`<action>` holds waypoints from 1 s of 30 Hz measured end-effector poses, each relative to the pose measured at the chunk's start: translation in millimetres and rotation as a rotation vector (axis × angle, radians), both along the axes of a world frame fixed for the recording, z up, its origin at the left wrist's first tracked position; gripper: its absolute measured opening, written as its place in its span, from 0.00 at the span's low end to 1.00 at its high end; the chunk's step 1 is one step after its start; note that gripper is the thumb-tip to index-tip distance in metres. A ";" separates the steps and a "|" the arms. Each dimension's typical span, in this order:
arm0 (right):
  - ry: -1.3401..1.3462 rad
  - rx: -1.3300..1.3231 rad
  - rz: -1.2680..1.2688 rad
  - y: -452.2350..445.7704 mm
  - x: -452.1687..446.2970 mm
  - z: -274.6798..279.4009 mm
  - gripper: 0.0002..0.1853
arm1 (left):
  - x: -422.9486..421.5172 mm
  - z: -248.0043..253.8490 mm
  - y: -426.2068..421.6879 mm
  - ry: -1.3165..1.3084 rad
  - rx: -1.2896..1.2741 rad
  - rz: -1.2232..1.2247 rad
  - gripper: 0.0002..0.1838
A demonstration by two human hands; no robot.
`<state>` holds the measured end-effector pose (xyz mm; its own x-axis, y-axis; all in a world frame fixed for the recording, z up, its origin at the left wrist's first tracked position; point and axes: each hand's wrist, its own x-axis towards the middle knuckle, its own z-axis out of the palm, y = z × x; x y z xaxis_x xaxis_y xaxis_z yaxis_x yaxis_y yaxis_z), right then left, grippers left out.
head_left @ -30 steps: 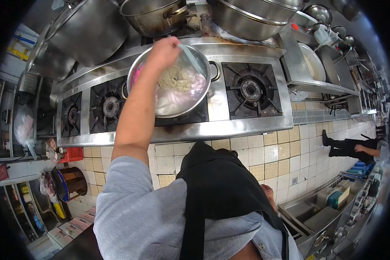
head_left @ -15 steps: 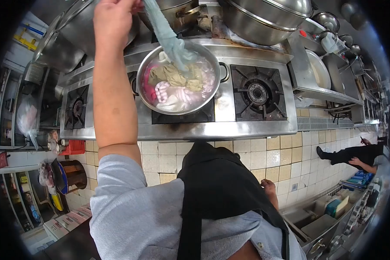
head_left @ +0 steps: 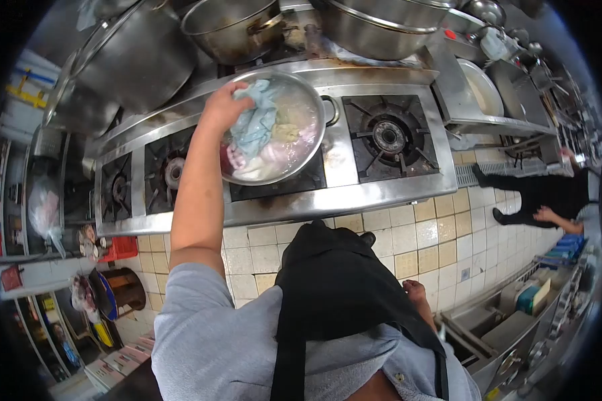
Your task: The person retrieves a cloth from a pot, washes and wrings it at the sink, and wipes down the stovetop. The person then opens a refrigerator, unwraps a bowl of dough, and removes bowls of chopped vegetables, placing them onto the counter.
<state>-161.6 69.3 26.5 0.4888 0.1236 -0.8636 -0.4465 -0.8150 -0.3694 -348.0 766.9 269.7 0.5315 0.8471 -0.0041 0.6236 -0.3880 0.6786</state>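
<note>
Our L hand (head_left: 226, 105) grips limp light-blue cloth (head_left: 257, 123) over round steel pot (head_left: 320, 113); we'd best move low (less splash). R hand (head_left: 413, 290): can't tell.

So the left grip (head_left: 227, 107) is way out front, fingers bent in and clamped down. Wrist's right behind it, bare forearm (head_left: 199, 190) trailing back pretty straight. Right grip (head_left: 415, 291) is well behind that one, off to its right, down low, too small to read the fingers.
</note>
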 end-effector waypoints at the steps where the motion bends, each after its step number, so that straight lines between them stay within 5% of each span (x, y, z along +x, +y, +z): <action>1: -0.006 0.033 -0.090 -10.1 -2.4 -11.3 0.18 | 2.2 -7.3 -2.4 0.000 -0.003 -0.026 0.29; 3: -0.018 -0.015 -0.209 -13.6 -14.1 0.2 0.19 | 7.9 -19.5 -12.8 0.300 0.099 0.032 0.40; 6: -0.091 0.004 -0.189 -30.5 -26.6 -9.1 0.20 | 22.8 0.9 -25.6 0.404 0.080 0.056 0.41; 11: -0.171 -0.003 -0.202 -37.3 -47.2 9.8 0.25 | 11.8 -25.2 7.2 0.169 0.327 -0.054 0.29; 14: -0.213 -0.084 -0.161 -48.4 -65.6 2.4 0.26 | 9.1 1.7 -1.6 0.024 0.353 -0.107 0.20; 21: -0.178 -0.092 -0.265 -102.6 -103.9 -0.8 0.26 | 6.7 26.5 -26.9 -0.190 0.303 0.068 0.23; 23: -0.170 -0.065 -0.339 -130.1 -112.9 -8.6 0.26 | 13.1 30.7 -59.5 -0.128 0.473 0.205 0.23; 25: -0.231 -0.114 -0.284 -160.1 -124.4 -1.2 0.26 | 17.0 13.0 -53.8 -0.398 0.294 0.331 0.23; 30: -0.241 -0.108 -0.450 -250.6 -169.0 -26.0 0.25 | 38.3 17.9 -78.1 -0.335 0.451 0.365 0.24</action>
